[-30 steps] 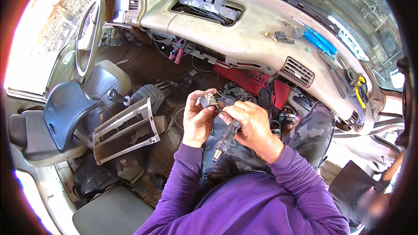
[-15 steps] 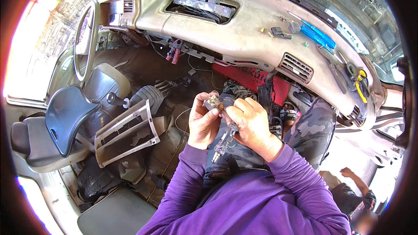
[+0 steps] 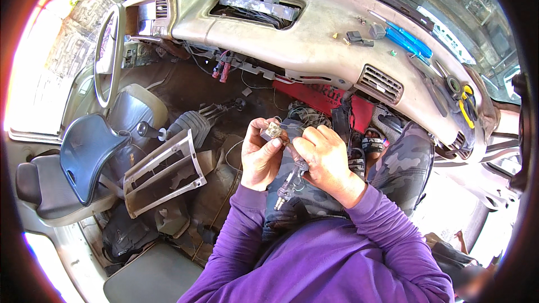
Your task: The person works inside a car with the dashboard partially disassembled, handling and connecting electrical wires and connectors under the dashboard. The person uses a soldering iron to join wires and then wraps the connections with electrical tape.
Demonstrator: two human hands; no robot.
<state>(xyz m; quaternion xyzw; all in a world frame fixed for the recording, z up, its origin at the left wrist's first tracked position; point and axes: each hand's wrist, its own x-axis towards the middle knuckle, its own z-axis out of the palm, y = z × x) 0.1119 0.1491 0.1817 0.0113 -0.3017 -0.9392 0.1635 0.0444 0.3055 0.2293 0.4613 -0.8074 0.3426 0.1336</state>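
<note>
Vehicle cabin seen from above the person's lap. The beige dashboard (image 3: pixel 320 50) bounds the far side in a curve, with a steering wheel (image 3: pixel 118 62) at the left. Between dashboard and hands lies the dark floor (image 3: pixel 179 78), with a red sheet (image 3: pixel 289 91) beneath the dashboard's lower edge. To the left, a tilted trim frame (image 3: pixel 168 197) stands near the left forearm, with room between them; to the right, camouflage trousers (image 3: pixel 404 151) border the working space. On the dashboard, well apart from the hands, lie blue-handled tools (image 3: pixel 407 42) and yellow-handled pliers (image 3: pixel 467 109).

Compared with one second earlier, the small block (image 3: pixel 273 130) shows its pale face upward, where its dark side was more apparent; both hands remain close together over the lap. The co-worker (image 3: pixel 449 255) at lower right, whose raised forearm showed plainly half a second ago, now appears lower and blurred.

The left hand (image 3: pixel 261 160) pinches the block between thumb and fingers, at a level above the thighs. The right hand (image 3: pixel 325 160), fingers curled inward and pressed together, grips a clear-bodied tool (image 3: pixel 289 185), its metal tip pointing down toward the lap. The right fingertips lie just beside the block; whether they touch it cannot be told.
</note>
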